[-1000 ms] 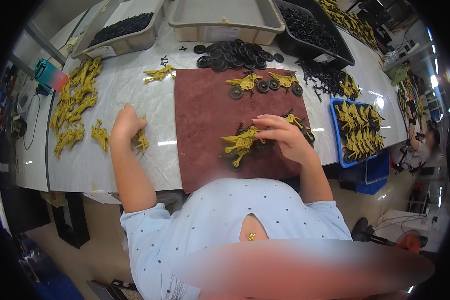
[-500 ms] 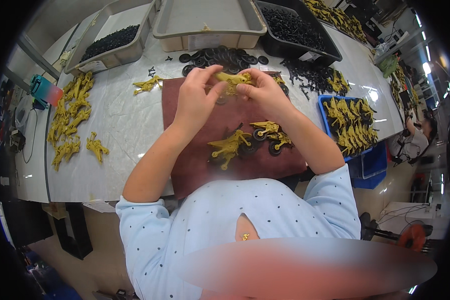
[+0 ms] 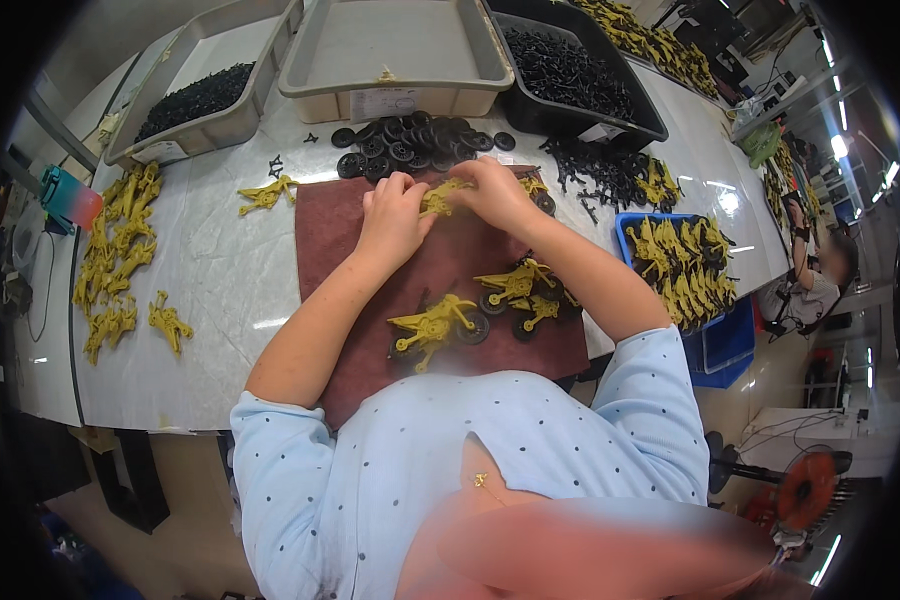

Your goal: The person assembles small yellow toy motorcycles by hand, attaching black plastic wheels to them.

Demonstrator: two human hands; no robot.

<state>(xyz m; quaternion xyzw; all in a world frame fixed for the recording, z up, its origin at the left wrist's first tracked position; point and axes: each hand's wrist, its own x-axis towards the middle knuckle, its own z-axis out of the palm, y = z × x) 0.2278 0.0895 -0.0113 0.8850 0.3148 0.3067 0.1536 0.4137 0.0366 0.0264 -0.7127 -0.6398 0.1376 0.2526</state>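
Observation:
My left hand and my right hand are together over the far part of a dark red cloth mat. Between them they grip a yellow plastic part with an openwork frame; fingers cover some of it. On the mat nearer to me lie several yellow assemblies fitted with black wheels. Another yellow piece sits at the mat's far right, beside my right hand. Just beyond my hands is a heap of loose black wheels.
Grey bins and a black bin of small black parts line the back. Yellow parts are piled at left. A blue tray of assemblies stands at right, near loose black pieces. A co-worker is at far right.
The whole view has shifted, with the table appearing lower and further left. Both hands still hold the yellow part, now turned to show its openwork side, and my fingers have changed position.

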